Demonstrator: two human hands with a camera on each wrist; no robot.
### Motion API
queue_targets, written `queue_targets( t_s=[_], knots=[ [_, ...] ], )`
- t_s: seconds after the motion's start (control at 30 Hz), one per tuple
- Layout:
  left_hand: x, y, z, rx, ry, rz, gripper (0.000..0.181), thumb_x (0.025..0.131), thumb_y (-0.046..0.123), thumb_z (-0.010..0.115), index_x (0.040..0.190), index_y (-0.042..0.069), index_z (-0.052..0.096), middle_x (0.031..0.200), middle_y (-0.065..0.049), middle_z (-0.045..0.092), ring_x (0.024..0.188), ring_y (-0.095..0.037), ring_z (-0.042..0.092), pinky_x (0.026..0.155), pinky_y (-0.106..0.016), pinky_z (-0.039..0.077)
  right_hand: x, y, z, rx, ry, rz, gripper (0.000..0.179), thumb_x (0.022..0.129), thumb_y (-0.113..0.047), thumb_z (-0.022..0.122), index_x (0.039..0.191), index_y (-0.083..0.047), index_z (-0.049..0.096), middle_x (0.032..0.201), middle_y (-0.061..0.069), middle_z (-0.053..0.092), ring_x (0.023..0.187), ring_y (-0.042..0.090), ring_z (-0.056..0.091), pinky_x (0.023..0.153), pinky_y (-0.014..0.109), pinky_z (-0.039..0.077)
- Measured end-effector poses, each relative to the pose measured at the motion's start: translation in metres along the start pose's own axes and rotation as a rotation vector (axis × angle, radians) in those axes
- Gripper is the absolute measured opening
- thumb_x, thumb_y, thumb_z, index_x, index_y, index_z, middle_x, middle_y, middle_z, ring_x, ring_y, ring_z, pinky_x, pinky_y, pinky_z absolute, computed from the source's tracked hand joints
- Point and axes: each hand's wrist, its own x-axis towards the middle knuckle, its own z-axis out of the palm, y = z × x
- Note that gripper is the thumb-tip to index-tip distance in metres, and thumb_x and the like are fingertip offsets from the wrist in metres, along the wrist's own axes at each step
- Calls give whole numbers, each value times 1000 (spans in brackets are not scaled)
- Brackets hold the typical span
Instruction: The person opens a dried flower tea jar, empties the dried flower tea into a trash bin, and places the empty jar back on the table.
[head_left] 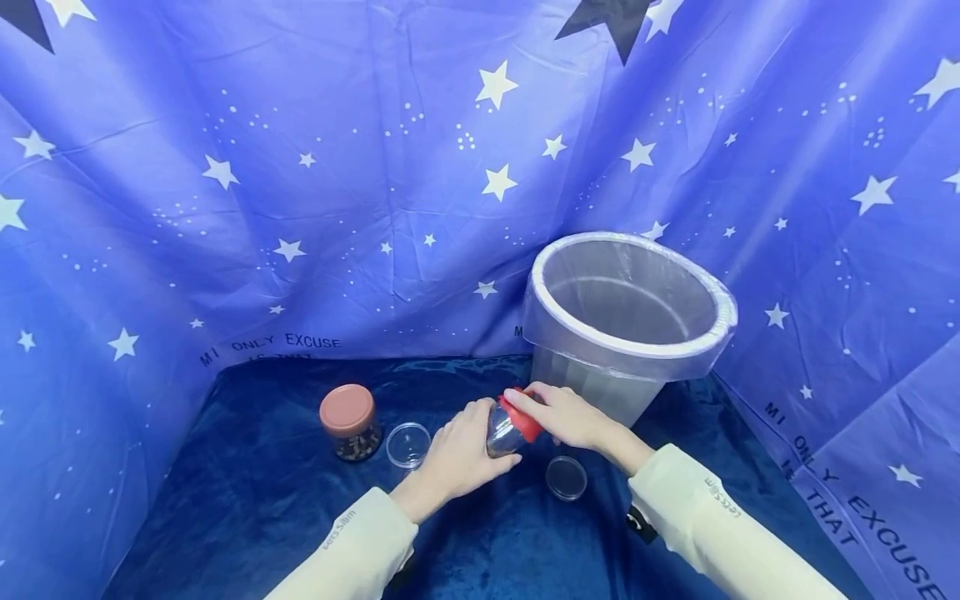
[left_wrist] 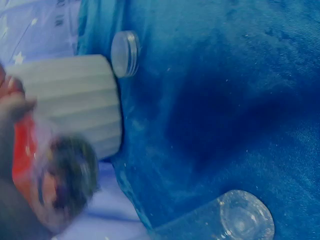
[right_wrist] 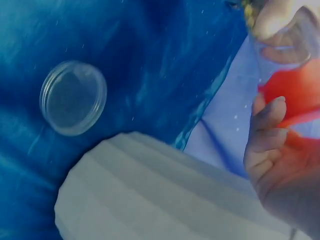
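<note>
A clear jar (head_left: pixel 504 435) is held tilted above the cloth, with dark contents at its lower end in the left wrist view. My left hand (head_left: pixel 457 454) grips its clear body, fingers over the top and thumb beneath. Around the jar's other end is a red piece (head_left: pixel 527 421), a lid or a wrapper; I cannot tell which. My right hand (head_left: pixel 567 417) holds that red end, its fingers (right_wrist: pixel 267 127) curled against it in the right wrist view. Below the right hand lies a round clear lid (head_left: pixel 566 479). A clear empty container (head_left: pixel 408 444) stands beside my left wrist.
A pale ribbed bin (head_left: pixel 600 387) with a clear liner stands just behind my right hand. At the left is a jar with a pink lid (head_left: pixel 347 408) and dark pieces inside. Blue cloth (head_left: pixel 247 467) covers the surface; a starry curtain (head_left: pixel 337 167) hangs around it.
</note>
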Motion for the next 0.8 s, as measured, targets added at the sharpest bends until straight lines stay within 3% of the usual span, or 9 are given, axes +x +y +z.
queue_targets(
  t_s=[0.13,0.23,0.4,0.8],
  knots=[
    [-3,6,9,274,149,56,82,72,57,79,128,5,49,105,-10,61,89,-25,61,74,-39,54,0,-6,3,26,28,83,64,94,-66,44,113,-8,63,78,5,66,45,20,59,50,31,50],
    [-6,8,13,395,214,100,84,72,58,78,129,3,50,104,-11,59,88,-26,59,73,-39,52,0,-9,5,28,33,145,65,94,-67,44,101,-5,63,74,7,64,42,17,59,47,29,50],
    [-9,7,16,439,230,142,80,74,51,78,129,1,48,105,-11,57,88,-25,57,71,-37,51,0,-8,6,93,34,172,59,94,-61,49,95,-4,62,73,10,64,42,16,58,43,26,49],
    [-9,-10,18,433,407,303,79,66,53,82,121,1,56,97,-8,65,75,-20,66,60,-32,57,-1,-7,7,205,9,78,62,95,-51,57,122,5,60,92,13,67,63,18,67,60,32,59]
  ],
)
